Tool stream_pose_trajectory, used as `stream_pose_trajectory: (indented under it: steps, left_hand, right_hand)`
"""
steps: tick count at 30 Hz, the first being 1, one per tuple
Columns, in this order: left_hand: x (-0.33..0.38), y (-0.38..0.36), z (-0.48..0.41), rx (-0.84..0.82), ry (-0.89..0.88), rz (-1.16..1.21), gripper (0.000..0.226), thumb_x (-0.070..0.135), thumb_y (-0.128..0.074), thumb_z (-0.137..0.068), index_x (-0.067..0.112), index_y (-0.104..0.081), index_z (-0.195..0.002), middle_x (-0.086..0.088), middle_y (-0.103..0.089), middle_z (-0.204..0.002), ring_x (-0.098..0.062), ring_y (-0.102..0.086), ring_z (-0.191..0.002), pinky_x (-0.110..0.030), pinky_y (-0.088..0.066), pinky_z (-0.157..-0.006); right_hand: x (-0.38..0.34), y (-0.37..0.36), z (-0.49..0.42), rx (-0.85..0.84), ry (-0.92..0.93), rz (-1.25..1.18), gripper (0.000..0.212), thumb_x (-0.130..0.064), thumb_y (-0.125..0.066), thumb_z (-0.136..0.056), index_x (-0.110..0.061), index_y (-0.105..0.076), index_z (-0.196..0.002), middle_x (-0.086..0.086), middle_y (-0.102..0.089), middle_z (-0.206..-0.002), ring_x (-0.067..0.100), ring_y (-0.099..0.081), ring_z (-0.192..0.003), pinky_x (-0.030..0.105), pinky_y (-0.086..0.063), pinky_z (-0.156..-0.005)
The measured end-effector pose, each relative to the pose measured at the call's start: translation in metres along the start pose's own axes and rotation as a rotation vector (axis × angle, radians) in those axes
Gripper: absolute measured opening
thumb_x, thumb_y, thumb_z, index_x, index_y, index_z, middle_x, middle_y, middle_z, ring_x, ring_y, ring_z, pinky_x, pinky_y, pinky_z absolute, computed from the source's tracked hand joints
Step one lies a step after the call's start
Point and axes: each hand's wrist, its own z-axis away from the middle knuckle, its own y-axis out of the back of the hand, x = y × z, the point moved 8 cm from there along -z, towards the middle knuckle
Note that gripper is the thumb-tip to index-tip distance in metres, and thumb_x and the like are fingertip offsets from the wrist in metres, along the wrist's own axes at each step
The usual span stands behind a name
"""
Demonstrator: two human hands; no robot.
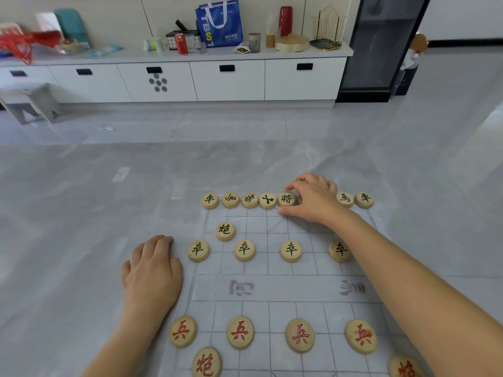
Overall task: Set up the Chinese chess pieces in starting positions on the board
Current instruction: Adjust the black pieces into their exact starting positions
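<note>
Counting gave twelve green-lettered wooden discs (244,250) far and six red-lettered discs (240,332) near on the board (288,288); left hand (152,270) lay flat, relaxed; right hand (313,198) curled at the far row, its grip impossible to tell.

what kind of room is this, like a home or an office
Most likely an indoor living or break room; home or office is unclear. A long white drawer cabinet lines the wall, its top cluttered with a blue tote bag and a red can, beside a tall dark glass-fronted cabinet.
</note>
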Motion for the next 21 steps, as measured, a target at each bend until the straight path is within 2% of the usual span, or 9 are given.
stream_pose_trajectory:
  steps: [3,6,10,14,16,18,21]
  left_hand:
    - [0.000,0.001,0.000,0.013,-0.001,0.002,0.037,0.023,-0.042,-0.090,0.020,-0.049,-0.126,0.001,-0.050,-0.132,-0.023,-0.038,-0.123,-0.044,-0.028,-0.101]
    - [0.000,0.000,-0.001,0.024,-0.007,0.007,0.037,0.023,-0.042,-0.090,0.019,-0.050,-0.126,0.000,-0.050,-0.132,-0.024,-0.038,-0.123,-0.043,-0.029,-0.100]
    - [0.000,-0.001,0.000,0.030,-0.017,-0.005,0.046,0.032,-0.030,-0.085,0.020,-0.050,-0.125,0.001,-0.050,-0.131,-0.023,-0.039,-0.122,-0.042,-0.030,-0.099]
    - [0.000,-0.001,0.000,0.034,-0.018,-0.008,0.049,0.033,-0.028,-0.083,0.021,-0.050,-0.125,0.002,-0.050,-0.132,-0.022,-0.038,-0.123,-0.042,-0.029,-0.099]
    - [-0.001,-0.001,0.000,0.030,-0.018,-0.010,0.049,0.034,-0.027,-0.084,0.022,-0.049,-0.125,0.002,-0.049,-0.132,-0.022,-0.038,-0.124,-0.041,-0.028,-0.100]
    - [-0.001,-0.002,0.000,0.027,-0.015,-0.013,0.049,0.034,-0.026,-0.084,0.022,-0.049,-0.126,0.003,-0.049,-0.133,-0.021,-0.037,-0.124,-0.041,-0.028,-0.100]
    - [0.000,-0.002,0.000,0.026,-0.020,-0.014,0.049,0.034,-0.026,-0.084,0.022,-0.049,-0.126,0.003,-0.049,-0.132,-0.021,-0.037,-0.124,-0.041,-0.028,-0.100]
  right_hand:
    - [-0.015,-0.004,-0.003,-0.023,0.029,-0.010,0.063,-0.067,-0.062,-0.068,-0.036,-0.050,-0.122,-0.006,-0.035,-0.134,0.017,-0.024,-0.128,0.036,-0.016,-0.100]
    - [-0.028,-0.007,-0.009,0.013,0.025,-0.005,0.058,-0.069,-0.063,-0.065,-0.033,-0.052,-0.109,-0.007,-0.039,-0.130,0.017,-0.026,-0.125,0.036,-0.017,-0.099]
    - [-0.035,-0.011,-0.013,0.026,0.034,0.009,0.049,-0.069,-0.061,-0.066,-0.031,-0.055,-0.096,-0.007,-0.042,-0.124,0.018,-0.030,-0.120,0.037,-0.019,-0.097]
    - [-0.038,-0.010,-0.012,0.024,0.078,0.059,0.052,-0.067,-0.060,-0.066,-0.033,-0.056,-0.105,-0.007,-0.040,-0.124,0.018,-0.029,-0.121,0.037,-0.018,-0.096]
    - [-0.040,-0.011,-0.012,0.000,0.103,0.049,0.048,-0.055,-0.060,-0.069,-0.036,-0.053,-0.112,-0.006,-0.038,-0.128,0.018,-0.026,-0.124,0.038,-0.017,-0.098]
    - [-0.041,-0.012,-0.013,-0.008,0.106,0.040,0.044,-0.047,-0.060,-0.069,-0.037,-0.054,-0.111,-0.005,-0.037,-0.132,0.017,-0.024,-0.126,0.039,-0.016,-0.099]
    - [-0.042,-0.008,-0.014,0.041,0.108,0.080,0.042,-0.057,-0.060,-0.070,-0.033,-0.059,-0.104,-0.006,-0.039,-0.131,0.017,-0.026,-0.125,0.038,-0.016,-0.100]
